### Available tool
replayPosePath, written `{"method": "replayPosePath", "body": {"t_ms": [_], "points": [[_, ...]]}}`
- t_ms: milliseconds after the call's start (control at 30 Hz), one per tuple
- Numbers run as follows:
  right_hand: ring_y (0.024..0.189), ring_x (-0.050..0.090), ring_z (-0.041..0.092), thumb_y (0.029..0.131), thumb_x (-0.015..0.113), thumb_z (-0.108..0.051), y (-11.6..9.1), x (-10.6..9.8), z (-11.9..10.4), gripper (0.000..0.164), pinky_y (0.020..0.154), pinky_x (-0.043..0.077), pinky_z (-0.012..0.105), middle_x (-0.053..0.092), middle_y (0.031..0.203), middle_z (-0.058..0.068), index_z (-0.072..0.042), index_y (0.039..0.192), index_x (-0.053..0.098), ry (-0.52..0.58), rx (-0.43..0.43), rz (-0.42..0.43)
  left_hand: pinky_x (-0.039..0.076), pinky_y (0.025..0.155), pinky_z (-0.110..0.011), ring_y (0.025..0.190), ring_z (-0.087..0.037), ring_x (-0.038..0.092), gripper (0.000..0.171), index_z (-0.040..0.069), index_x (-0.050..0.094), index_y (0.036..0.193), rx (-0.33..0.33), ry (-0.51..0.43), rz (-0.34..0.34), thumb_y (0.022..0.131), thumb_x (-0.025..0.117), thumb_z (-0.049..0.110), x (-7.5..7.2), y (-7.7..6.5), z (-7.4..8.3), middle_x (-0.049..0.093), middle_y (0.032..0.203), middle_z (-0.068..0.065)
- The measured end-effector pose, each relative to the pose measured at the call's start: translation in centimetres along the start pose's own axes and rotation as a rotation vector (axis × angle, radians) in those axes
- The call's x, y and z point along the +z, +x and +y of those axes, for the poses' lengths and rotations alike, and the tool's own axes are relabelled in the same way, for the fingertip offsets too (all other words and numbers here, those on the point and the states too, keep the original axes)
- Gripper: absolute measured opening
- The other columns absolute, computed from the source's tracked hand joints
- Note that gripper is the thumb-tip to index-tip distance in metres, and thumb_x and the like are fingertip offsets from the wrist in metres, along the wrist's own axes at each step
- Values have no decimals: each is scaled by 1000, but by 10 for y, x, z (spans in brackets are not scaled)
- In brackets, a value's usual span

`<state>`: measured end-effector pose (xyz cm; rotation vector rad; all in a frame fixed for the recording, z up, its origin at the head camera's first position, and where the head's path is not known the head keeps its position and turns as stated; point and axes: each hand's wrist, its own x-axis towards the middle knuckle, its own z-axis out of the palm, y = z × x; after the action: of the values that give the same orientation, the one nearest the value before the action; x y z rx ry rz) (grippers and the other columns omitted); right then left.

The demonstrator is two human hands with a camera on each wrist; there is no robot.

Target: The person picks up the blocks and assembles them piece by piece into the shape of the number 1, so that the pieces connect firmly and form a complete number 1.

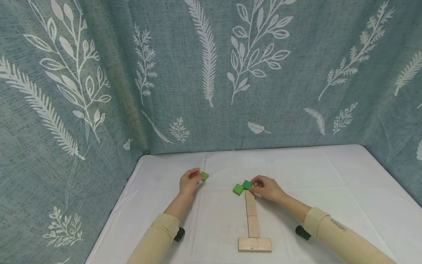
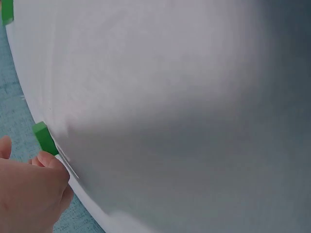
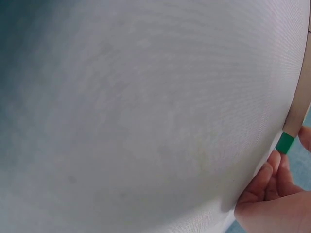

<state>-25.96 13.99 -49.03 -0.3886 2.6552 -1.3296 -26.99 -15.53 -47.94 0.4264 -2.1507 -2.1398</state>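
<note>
My left hand point(image 1: 190, 181) pinches a small light green block point(image 1: 204, 176) between thumb and fingers, at the left of the wooden layout; in the left wrist view the green block point(image 2: 46, 139) juts from the fingertips. With its thumb and fingers, my right hand point(image 1: 267, 188) holds a darker green square block point(image 1: 247, 184) at the far end of a wooden plank point(image 1: 250, 202). The right wrist view has that green block point(image 3: 285, 143) right at the plank's end. Another light green block point(image 1: 238, 189) lies at the darker one's left corner.
A second plank point(image 1: 253, 226) continues the line toward me, ending at a crosswise plank point(image 1: 254, 244). White cloth covers the table point(image 1: 329, 183). A patterned blue-green curtain point(image 1: 224, 121) hangs behind and at the sides. Dark wrist cameras sit under both sleeves.
</note>
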Motion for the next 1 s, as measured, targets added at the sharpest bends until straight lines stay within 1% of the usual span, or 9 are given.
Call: {"method": "replayPosePath", "body": {"t_ms": [100,233,367,600,700,800,933,1000], "points": [[77,50,15,89,70,-21,0,0,0,28,65,44,30,58,86,1,0,107,65,3,-1,0,48,90,-33,107,-24,54,45,-7,56,125,10,27,-2,84,71,3,-1,1,-1,57,123,-21],[76,50,15,89,69,-20,-1,0,0,28,65,44,30,58,86,1,0,108,64,4,4,-2,46,96,-37,111,-28,53,43,-5,57,125,12,87,-5,85,70,4,-3,2,-2,56,124,-20],[75,50,15,89,70,-20,-1,0,-1,28,64,44,29,57,85,1,0,107,64,5,5,-2,45,94,-35,112,-29,52,41,-4,59,123,22,149,0,85,70,4,-2,3,-3,58,122,-18],[76,50,14,89,69,-21,0,0,-1,28,65,44,29,58,86,1,0,108,64,1,15,0,47,88,-33,103,-27,55,40,-4,62,117,63,252,23,80,73,3,0,7,-7,61,110,-16],[77,50,15,89,70,-21,0,0,-1,28,65,44,29,58,86,1,0,107,64,3,16,-2,47,85,-31,99,-24,56,41,-4,63,116,81,301,19,77,74,2,2,7,-7,62,106,-14],[77,51,15,89,70,-21,0,0,-1,28,66,44,30,58,86,1,0,107,64,6,13,-3,48,83,-30,97,-23,56,42,-4,62,117,95,353,10,77,74,2,2,6,-7,62,106,-14],[77,51,15,89,69,-21,0,0,0,29,67,45,30,58,86,1,1,108,64,4,4,-3,48,85,-34,99,-26,55,42,-4,61,118,94,374,1,79,73,2,3,6,-6,61,109,-16],[77,51,15,89,69,-21,0,0,1,29,67,45,30,58,86,1,1,108,64,3,2,-3,48,86,-36,99,-27,55,42,-4,61,117,110,372,1,78,73,2,4,5,-6,61,108,-17]]}}
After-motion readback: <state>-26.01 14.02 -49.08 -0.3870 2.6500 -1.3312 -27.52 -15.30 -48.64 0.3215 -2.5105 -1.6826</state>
